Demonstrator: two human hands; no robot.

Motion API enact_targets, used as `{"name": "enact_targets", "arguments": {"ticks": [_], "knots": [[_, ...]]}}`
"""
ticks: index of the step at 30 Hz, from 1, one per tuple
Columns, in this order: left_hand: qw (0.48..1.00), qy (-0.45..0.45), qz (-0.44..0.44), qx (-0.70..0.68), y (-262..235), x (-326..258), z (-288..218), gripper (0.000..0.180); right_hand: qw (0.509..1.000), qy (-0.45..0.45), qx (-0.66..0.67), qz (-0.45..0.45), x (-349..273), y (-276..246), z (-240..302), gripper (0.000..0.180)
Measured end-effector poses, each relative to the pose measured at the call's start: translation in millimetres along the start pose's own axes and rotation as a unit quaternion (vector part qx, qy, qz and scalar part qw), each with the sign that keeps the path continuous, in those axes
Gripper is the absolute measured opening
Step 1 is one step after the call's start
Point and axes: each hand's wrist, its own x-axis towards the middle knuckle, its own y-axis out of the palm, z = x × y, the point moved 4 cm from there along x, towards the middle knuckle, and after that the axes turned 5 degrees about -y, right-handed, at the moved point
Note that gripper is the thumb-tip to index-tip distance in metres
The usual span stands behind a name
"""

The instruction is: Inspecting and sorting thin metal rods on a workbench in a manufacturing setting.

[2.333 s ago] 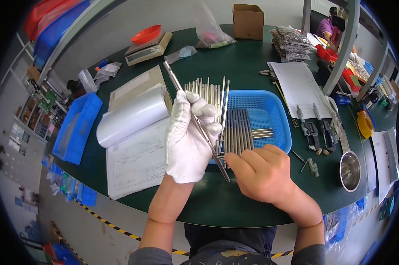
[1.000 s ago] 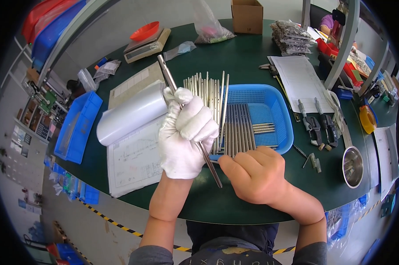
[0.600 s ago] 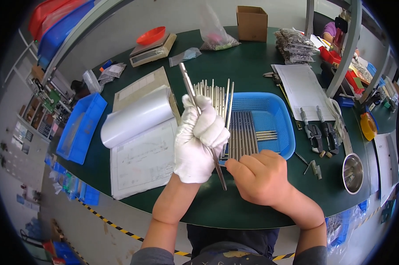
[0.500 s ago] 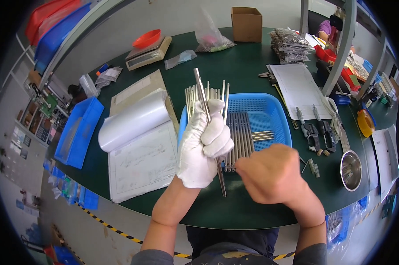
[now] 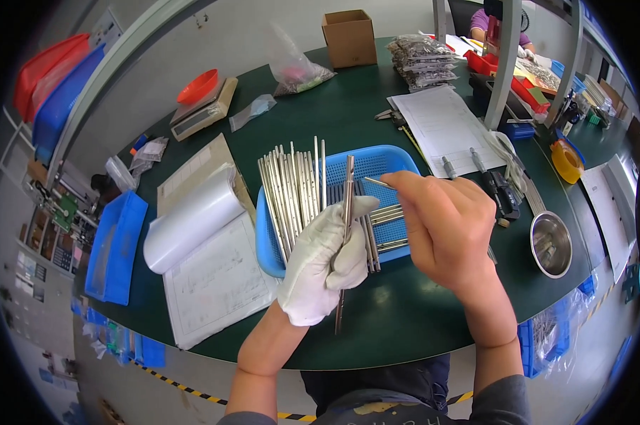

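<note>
Centrally, our gloved left hand (image 5: 325, 262) grips a rod (image 5: 345, 230); our bare right hand (image 5: 447, 227) pinches a pin (image 5: 378, 183) over the tray (image 5: 387, 159).

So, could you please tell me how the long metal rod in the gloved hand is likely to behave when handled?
The metal rod looks straight and thin, so probably stiff. Its bare shiny surface may be slippery; the gloved left hand wraps it fully. Laid on the green table, it might well roll.
</note>
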Motion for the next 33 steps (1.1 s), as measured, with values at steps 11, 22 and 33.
{"name": "enact_targets", "arguments": {"ticks": [11, 22, 33], "knots": [[0.997, -0.012, -0.043, 0.067, 1.2, 0.6, 2.9, 0.038, 0.999, 0.007, -0.018, 0.030, -1.0, 2.2, 4.7, 0.024], [0.965, 0.011, -0.190, 0.179, 0.6, 1.7, 4.8, 0.033, 0.997, 0.028, -0.076, 0.013, -10.2, 17.1, 4.8, 0.018], [0.908, 0.309, -0.099, 0.265, 13.1, 3.8, -35.7, 0.031, 0.971, 0.112, 0.147, -0.152, 4.2, -49.3, -32.9, 0.010]]}}
